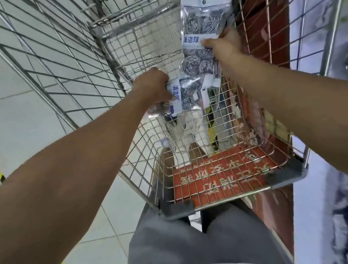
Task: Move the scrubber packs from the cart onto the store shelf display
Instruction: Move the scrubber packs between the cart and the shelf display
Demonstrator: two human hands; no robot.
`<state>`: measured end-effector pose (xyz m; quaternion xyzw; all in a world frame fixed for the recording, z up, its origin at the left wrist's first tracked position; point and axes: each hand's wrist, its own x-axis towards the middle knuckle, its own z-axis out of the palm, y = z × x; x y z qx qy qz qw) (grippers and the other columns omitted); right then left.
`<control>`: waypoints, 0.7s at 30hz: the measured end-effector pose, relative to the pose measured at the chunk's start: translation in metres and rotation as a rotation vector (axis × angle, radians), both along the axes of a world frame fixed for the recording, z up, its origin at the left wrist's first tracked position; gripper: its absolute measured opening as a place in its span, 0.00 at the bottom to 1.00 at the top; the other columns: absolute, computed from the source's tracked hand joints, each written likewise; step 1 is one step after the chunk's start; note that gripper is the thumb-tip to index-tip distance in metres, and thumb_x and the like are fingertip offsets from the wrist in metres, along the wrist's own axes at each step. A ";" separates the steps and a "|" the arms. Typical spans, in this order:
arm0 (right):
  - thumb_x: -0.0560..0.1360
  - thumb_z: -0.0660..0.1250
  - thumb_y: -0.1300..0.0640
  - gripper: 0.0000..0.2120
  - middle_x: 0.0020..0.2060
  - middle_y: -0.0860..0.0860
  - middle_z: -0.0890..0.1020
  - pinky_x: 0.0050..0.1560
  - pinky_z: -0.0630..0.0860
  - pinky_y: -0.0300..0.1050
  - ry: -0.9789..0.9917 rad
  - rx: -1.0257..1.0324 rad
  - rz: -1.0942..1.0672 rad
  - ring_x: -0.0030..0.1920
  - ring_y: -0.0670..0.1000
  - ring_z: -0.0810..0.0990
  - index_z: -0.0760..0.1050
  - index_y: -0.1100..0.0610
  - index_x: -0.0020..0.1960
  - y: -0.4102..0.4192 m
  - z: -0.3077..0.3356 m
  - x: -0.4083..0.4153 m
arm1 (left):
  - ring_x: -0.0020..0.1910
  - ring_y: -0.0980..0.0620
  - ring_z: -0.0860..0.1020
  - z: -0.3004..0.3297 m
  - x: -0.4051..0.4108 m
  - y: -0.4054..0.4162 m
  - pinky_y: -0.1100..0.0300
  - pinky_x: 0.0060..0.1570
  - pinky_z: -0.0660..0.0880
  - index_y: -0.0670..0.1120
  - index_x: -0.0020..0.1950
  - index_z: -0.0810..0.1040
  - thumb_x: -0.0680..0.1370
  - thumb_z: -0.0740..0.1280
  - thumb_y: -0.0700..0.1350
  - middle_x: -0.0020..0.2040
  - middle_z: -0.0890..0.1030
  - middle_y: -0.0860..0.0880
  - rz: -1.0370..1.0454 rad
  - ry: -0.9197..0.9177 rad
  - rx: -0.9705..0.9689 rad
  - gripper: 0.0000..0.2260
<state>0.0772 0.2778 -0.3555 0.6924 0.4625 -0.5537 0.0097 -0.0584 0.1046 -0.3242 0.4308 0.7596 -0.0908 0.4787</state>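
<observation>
Head view: hands (152,83) (225,41) gripping scrubber packs (204,22).

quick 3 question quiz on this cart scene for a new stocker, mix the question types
1. True or false: the left hand is empty.
2. Which hand holds the scrubber pack that is raised higher? A) left B) right hand C) neither
3. Fill in: the packs are being lifted out of a wire ____.

Key:
1. False. It grips a lower scrubber pack with steel scourers showing through the clear bag.
2. B. The right hand pinches the tall pack near its blue and white label, with a further pack hanging just below.
3. Cart. Its basket stands beside a red display on the right.
</observation>
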 end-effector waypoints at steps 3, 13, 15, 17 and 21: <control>0.68 0.81 0.63 0.33 0.57 0.48 0.82 0.63 0.77 0.48 0.028 0.045 0.069 0.59 0.52 0.81 0.70 0.57 0.68 0.009 0.030 -0.007 | 0.54 0.43 0.77 0.024 -0.005 0.001 0.49 0.56 0.77 0.43 0.61 0.78 0.76 0.76 0.54 0.55 0.77 0.43 0.113 -0.078 0.012 0.20; 0.76 0.74 0.63 0.31 0.51 0.42 0.80 0.52 0.78 0.38 0.204 0.077 0.163 0.51 0.44 0.80 0.68 0.56 0.75 0.011 0.170 0.009 | 0.50 0.50 0.83 0.174 -0.006 -0.053 0.61 0.45 0.78 0.47 0.62 0.77 0.81 0.71 0.46 0.53 0.84 0.49 0.715 -0.426 0.150 0.11; 0.76 0.75 0.63 0.31 0.56 0.45 0.82 0.61 0.79 0.47 0.237 0.061 0.120 0.57 0.48 0.81 0.68 0.54 0.75 0.001 0.199 0.018 | 0.52 0.49 0.83 0.212 0.001 -0.069 0.58 0.49 0.79 0.49 0.58 0.77 0.82 0.69 0.44 0.52 0.84 0.50 0.797 -0.463 0.182 0.05; 0.74 0.75 0.61 0.32 0.60 0.47 0.83 0.65 0.78 0.55 0.263 0.071 0.118 0.60 0.50 0.82 0.68 0.52 0.75 -0.010 0.227 0.030 | 0.56 0.44 0.83 0.244 0.005 -0.086 0.46 0.60 0.80 0.48 0.57 0.78 0.82 0.69 0.46 0.52 0.85 0.47 0.900 -0.490 0.226 0.05; 0.76 0.74 0.61 0.33 0.59 0.45 0.80 0.56 0.80 0.44 0.308 0.118 0.094 0.60 0.52 0.80 0.64 0.56 0.78 -0.042 0.286 0.061 | 0.52 0.37 0.84 0.304 0.018 -0.116 0.38 0.58 0.80 0.47 0.56 0.77 0.82 0.70 0.48 0.51 0.86 0.41 1.063 -0.556 0.358 0.07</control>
